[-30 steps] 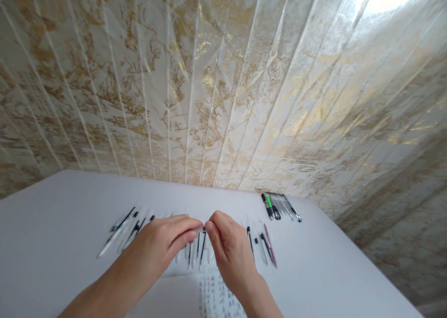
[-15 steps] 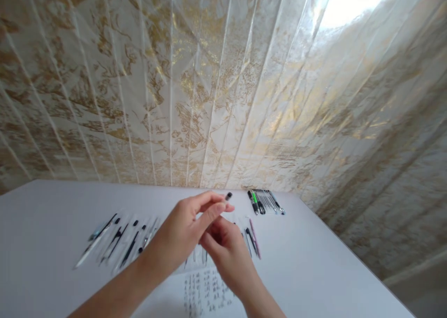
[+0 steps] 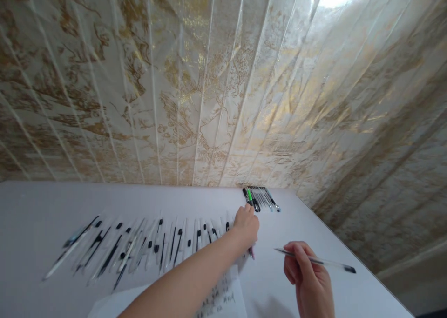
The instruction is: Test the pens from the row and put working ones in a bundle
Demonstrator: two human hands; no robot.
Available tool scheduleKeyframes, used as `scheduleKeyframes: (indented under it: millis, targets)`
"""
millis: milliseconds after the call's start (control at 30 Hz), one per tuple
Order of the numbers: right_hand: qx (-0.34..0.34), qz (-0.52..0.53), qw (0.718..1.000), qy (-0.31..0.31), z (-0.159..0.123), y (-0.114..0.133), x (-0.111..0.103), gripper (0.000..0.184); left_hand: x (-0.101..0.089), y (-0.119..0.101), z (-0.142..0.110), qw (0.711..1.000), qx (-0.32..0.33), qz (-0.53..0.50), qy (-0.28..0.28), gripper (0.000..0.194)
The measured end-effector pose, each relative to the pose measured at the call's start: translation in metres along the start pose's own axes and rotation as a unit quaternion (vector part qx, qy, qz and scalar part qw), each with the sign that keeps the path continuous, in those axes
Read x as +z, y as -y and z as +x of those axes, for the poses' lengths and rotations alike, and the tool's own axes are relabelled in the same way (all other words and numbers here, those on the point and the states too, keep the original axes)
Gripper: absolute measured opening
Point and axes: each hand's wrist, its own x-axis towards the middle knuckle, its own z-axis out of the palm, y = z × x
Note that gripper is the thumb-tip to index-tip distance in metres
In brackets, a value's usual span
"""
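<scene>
My right hand (image 3: 307, 276) is closed around a pen with a clear barrel (image 3: 330, 263), low over the right part of the table. Its bare tip points left and its dark end points right. My left hand (image 3: 246, 226) reaches to the right end of a long row of pens, with its fingers curled downward. Whatever those fingers hold is hidden beneath the hand. Part of a pink pen (image 3: 252, 253) shows just below it. In the row, clear pens and black pens (image 3: 111, 255) lie side by side, several with separate dark caps near them.
A sheet of paper with handwriting (image 3: 228, 292) lies at the near edge, partly under my left forearm. Toward the back, a neat group of pens (image 3: 261, 199) includes a green one (image 3: 249, 196). A patterned, creased covering (image 3: 188, 99) rises behind the white table (image 3: 314, 225).
My hands, together before, have come apart. The right has moved right and down with the pen; the left has moved right to the end of the row. The view has shifted slightly.
</scene>
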Motion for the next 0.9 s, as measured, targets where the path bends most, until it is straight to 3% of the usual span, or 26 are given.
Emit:
scheduleKeyframes:
  millis: [267,433,533,667,767,833,900]
  targets:
    - [0.003,0.053,0.999,-0.012,-0.002,-0.002,0.004,0.036,0.012,-0.003,0.018,1.000,-0.014,-0.016,0.004,0.029]
    - [-0.016,0.057,0.998,-0.005,-0.006,-0.008,0.005,0.034,-0.012,0.005,-0.001,0.987,-0.012,-0.144,-0.066,0.026]
    - [-0.047,0.052,0.998,-0.006,-0.005,-0.012,0.003,0.030,-0.037,0.027,-0.048,0.959,-0.039,-0.254,-0.122,0.025]
    - [-0.042,0.008,0.999,0.010,-0.004,-0.009,0.006,0.027,-0.050,0.065,-0.154,0.913,-0.081,-0.362,-0.173,0.027]
    - [-0.002,-0.048,0.996,0.070,-0.017,-0.004,0.026,0.029,-0.028,0.081,-0.238,0.871,-0.143,-0.417,-0.218,0.029]
    - [0.034,-0.064,0.988,0.137,-0.037,-0.005,0.050,0.033,-0.004,0.082,-0.279,0.871,-0.157,-0.405,-0.230,0.028]
    - [0.069,-0.067,0.975,0.201,-0.061,-0.013,0.077,0.029,0.020,0.078,-0.304,0.884,-0.131,-0.385,-0.230,0.028]
